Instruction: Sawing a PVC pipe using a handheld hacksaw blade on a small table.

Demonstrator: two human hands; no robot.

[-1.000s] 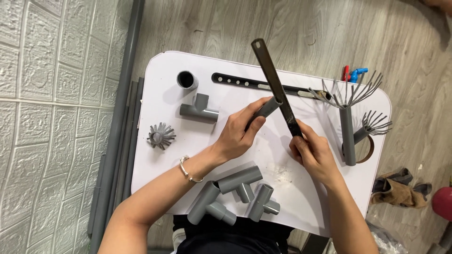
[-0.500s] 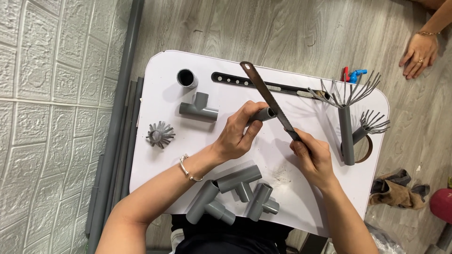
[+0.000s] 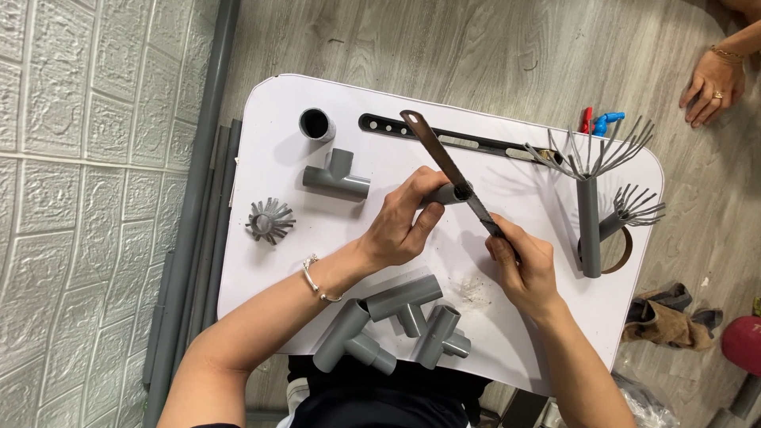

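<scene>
My left hand [image 3: 406, 215] grips a short grey pipe piece [image 3: 452, 192] above the middle of the white table [image 3: 523, 333]. My right hand [image 3: 523, 261] holds the handle end of a long thin saw blade [image 3: 444, 162]. The blade lies across the open end of the pipe piece and slants up to the left. Grey shavings [image 3: 474, 289] lie on the table just below my hands.
A grey tee fitting [image 3: 337, 179], a pipe ring [image 3: 316, 124] and a slit, splayed pipe piece [image 3: 270, 221] lie at left. Several tee fittings [image 3: 396, 317] lie near the front edge. A black level [image 3: 468, 141] and a pipe tree [image 3: 590, 214] stand behind. Another person's hand [image 3: 712, 79] rests on the floor.
The saw blade has slid down and left across the pipe end, its tip now lower. Another person's hand has come into view at top right.
</scene>
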